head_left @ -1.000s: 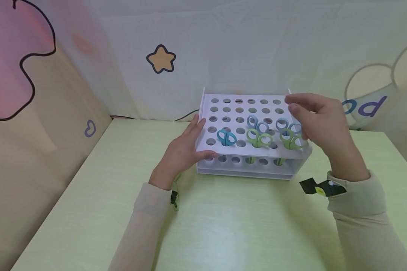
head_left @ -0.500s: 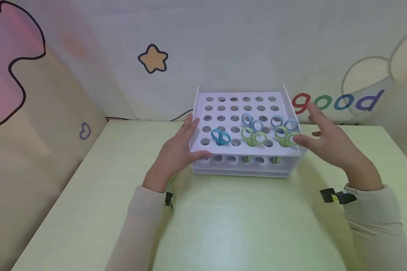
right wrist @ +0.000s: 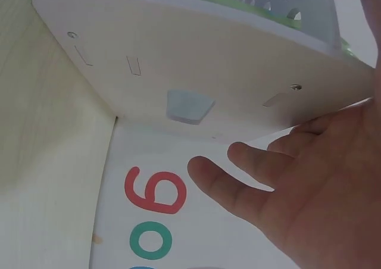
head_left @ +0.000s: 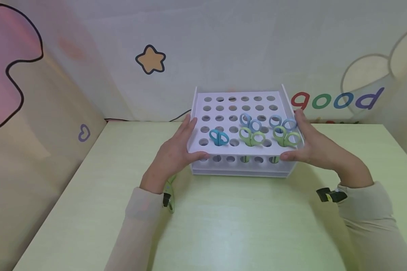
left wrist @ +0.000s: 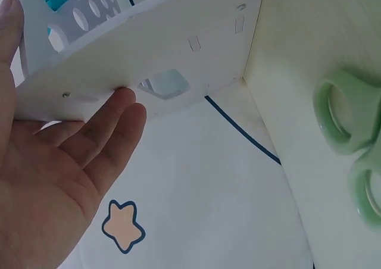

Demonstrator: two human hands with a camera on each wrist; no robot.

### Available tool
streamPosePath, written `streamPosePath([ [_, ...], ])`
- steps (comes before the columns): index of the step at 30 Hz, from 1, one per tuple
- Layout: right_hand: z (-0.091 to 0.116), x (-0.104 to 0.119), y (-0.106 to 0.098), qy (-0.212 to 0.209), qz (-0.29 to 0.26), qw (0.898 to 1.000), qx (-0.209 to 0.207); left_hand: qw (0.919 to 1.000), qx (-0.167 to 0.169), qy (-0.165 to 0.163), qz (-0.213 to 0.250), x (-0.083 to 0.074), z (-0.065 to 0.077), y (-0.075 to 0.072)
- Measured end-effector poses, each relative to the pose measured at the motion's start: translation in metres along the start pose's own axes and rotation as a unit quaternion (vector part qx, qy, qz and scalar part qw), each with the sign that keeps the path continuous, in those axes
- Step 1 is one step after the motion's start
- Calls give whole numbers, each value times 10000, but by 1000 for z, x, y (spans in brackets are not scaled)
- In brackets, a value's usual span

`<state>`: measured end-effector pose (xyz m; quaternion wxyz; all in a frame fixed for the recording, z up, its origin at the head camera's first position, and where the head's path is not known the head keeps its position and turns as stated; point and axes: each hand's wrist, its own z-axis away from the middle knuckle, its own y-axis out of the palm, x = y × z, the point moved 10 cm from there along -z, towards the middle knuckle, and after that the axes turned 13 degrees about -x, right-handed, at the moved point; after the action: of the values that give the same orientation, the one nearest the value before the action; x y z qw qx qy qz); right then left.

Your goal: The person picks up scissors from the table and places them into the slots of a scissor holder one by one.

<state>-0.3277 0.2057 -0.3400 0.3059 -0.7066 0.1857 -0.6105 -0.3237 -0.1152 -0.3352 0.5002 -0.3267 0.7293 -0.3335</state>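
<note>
A white rack (head_left: 223, 113) with rows of round holes stands on the table. A teal pair of scissors (head_left: 218, 138) sits in its front row, left of centre. Further right are two green pairs (head_left: 252, 137) and two light blue pairs (head_left: 250, 123), handles up. My left hand (head_left: 171, 152) holds the rack's left end, thumb at the front edge and fingertips touching the side panel (left wrist: 172, 49). At the right end, my right hand (head_left: 320, 148) holds the rack with its thumb across the front corner; some fingers stand slightly off the panel (right wrist: 196, 61).
Another green pair of scissors (head_left: 169, 194) lies on the pale table (head_left: 220, 222) beside my left wrist, partly hidden by it. Behind the rack rises a printed cloth backdrop (head_left: 223, 45). A thin dark cable (head_left: 179, 115) runs along the table's back edge.
My right hand has come down from above the rack's right side, swung outward, then closed in on its right end. The left hand stays at the left end. The view has shifted slightly.
</note>
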Motion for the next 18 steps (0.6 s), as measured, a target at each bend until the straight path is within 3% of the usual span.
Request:
streamPosePath([
  [9, -2, -1, 2, -27, 264, 9996, -54, 9945, 228, -814, 620, 38, 10, -11],
  [13, -2, -2, 2, 61, 235, 9997, -74, 9901, 238, -898, 1048, 57, 13, -18],
  [18, 0, -3, -1, 87, 246, 9996, -113, 9789, 108, -1053, 1746, 86, 21, -28],
])
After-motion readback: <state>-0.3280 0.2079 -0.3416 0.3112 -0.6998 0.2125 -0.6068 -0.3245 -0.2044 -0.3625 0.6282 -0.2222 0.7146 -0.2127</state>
